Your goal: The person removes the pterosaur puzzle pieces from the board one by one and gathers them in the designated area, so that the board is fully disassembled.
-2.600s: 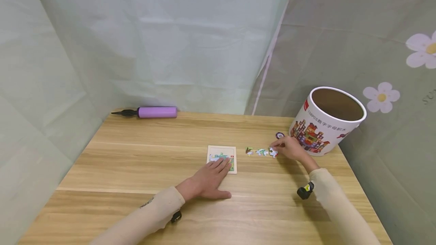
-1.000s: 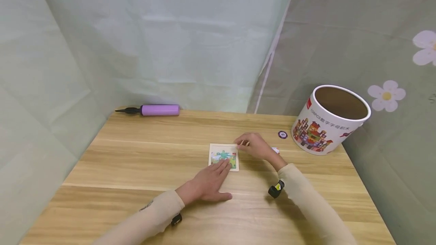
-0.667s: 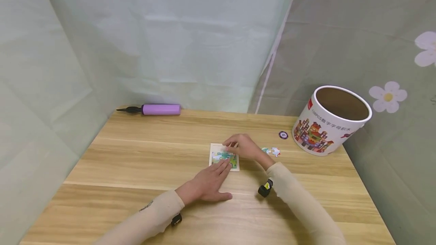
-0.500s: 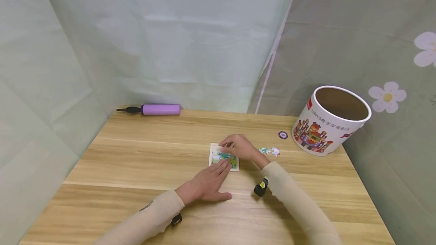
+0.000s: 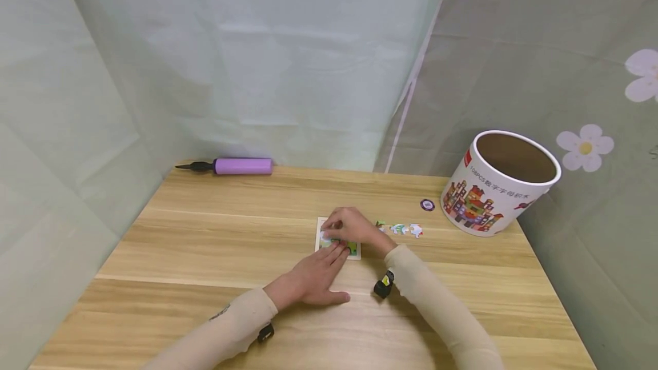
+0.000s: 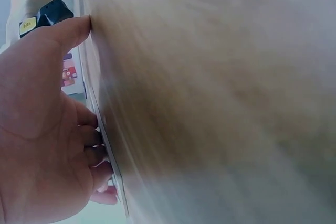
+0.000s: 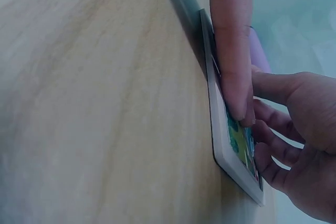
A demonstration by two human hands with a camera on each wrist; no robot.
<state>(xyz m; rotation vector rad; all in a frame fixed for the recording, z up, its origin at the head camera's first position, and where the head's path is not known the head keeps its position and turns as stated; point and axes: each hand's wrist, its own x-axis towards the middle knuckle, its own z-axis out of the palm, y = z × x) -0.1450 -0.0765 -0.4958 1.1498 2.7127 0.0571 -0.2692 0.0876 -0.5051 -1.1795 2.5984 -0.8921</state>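
Observation:
A small square jigsaw puzzle in a pale wooden tray (image 5: 319,223) lies on the table. My left hand (image 5: 316,276) rests flat, its straight fingers over the lower part of the puzzle and the thumb spread on the wood. From the right, my right hand (image 5: 352,227) reaches over the tray with thumb and fingers curled, pinching a puzzle piece mostly hidden by them, at the upper left of the picture. The right wrist view shows the tray's edge (image 7: 223,153) and the right hand (image 7: 310,124) close beside the left fingers (image 7: 233,61). Loose puzzle pieces (image 5: 398,229) lie right of the tray.
A large white bucket (image 5: 498,184) stands at the right rear, a round dark token (image 5: 427,205) beside it. Along the back edge lies a purple hand pump (image 5: 243,166) with a black nozzle. Cloth curtains (image 5: 288,61) hang behind the table.
My right hand has moved left from the loose pieces to the tray and now reaches across toward its left side. My left hand has stayed on the puzzle.

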